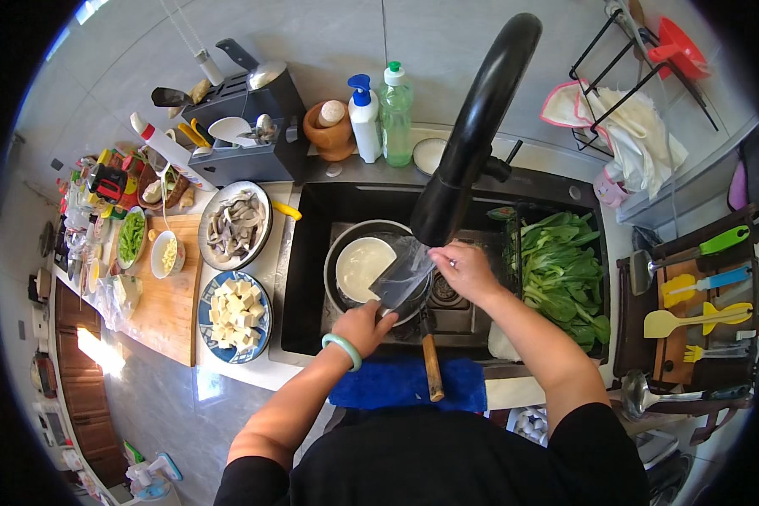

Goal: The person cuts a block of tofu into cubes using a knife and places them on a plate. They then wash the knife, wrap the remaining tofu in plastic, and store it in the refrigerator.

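My left hand (358, 329), with a pale green bangle at the wrist, grips the handle end of a wide-bladed cleaver (395, 283). The blade slants up to the right under the black faucet (444, 202), and clear water seems to run over it. At the blade's far end are the curled fingers of my right hand (465, 271); whether they pinch the metal is unclear. Below the cleaver, a round metal pan (331, 278) stands in the black sink (307, 253). Inside it is a white bowl (362, 269) of cloudy liquid. A wooden handle (432, 370) juts over the sink's front edge.
Leafy greens (560, 278) fill the sink's right side. To the left are a plate of tofu cubes (235, 316), a plate of grey sliced mushrooms (235, 224) and a wooden cutting board (171, 316). Behind stand a knife block (246, 158) and a dish soap bottle (395, 117).
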The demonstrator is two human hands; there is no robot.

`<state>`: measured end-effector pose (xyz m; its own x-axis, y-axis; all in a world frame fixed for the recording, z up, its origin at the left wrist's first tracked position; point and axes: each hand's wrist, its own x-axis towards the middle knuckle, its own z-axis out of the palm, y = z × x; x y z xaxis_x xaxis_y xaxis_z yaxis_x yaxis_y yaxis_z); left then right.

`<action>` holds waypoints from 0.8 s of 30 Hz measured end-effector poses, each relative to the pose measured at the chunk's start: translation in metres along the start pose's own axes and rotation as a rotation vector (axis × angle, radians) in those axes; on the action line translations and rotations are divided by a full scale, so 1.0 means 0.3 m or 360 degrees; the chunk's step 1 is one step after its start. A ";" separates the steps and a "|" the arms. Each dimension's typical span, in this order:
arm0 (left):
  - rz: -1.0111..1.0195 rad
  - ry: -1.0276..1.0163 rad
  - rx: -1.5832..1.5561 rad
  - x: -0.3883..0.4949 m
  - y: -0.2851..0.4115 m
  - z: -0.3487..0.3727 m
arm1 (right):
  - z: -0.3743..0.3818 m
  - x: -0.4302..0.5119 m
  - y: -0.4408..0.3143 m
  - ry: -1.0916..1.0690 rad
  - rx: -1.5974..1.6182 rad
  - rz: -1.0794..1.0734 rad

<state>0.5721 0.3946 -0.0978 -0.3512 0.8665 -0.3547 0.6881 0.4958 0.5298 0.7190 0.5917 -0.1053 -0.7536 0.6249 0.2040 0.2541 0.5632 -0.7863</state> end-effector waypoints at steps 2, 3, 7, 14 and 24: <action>0.0039 -0.0041 0.0071 0.045 0.011 0.003 | 0.073 -0.019 0.046 -0.0048 0.0406 0.0259; 0.0050 -0.0057 0.0109 0.066 0.012 0.005 | 0.096 -0.009 0.043 -0.0120 0.0666 0.0517; 0.0094 0.0022 0.0230 0.138 0.028 0.026 | 0.177 0.023 0.021 -0.0330 0.1332 0.1106; 0.0254 -0.0085 0.0307 0.237 0.049 0.006 | 0.186 0.031 -0.031 -0.0343 0.1526 0.1267; 0.0454 -0.0555 0.0662 0.395 0.156 -0.090 | -0.038 -0.066 0.024 -0.0463 0.0499 0.0750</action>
<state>0.5455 0.5221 -0.0941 0.0639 0.8568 -0.5117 0.9393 0.1216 0.3209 0.7426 0.5896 -0.1083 -0.7491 0.5698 -0.3379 0.4424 0.0506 -0.8954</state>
